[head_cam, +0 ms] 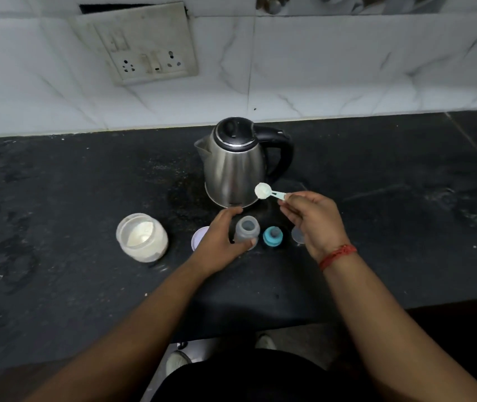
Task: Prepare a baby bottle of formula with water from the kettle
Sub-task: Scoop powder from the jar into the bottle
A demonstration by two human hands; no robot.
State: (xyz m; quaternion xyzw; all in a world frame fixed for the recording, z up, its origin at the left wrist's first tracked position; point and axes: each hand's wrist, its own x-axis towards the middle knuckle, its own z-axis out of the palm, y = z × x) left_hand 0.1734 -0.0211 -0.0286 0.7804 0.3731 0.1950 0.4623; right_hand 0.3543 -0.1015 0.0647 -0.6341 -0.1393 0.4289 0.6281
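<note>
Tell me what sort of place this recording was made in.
Most likely a home kitchen. A steel electric kettle stands on a dark stone counter against a white marble-look tiled wall with a socket panel. An open jar of white powder and a baby bottle fit household use.

We are looking at a kettle (232, 166) whose body is showing as brushed, softly gleaming metal, with a lid and handle in glossy black plastic, standing on a table (71, 198) of dark, matt, speckled stone. We are seeing a translucent, frosted-looking plastic bottle (247, 229), a clear glossy jar (142, 237) holding matt white powder, and a smooth pale-blue plastic scoop (269, 192). Behind, the wall (347, 68) is showing as polished, veined white marble tiles.
</note>
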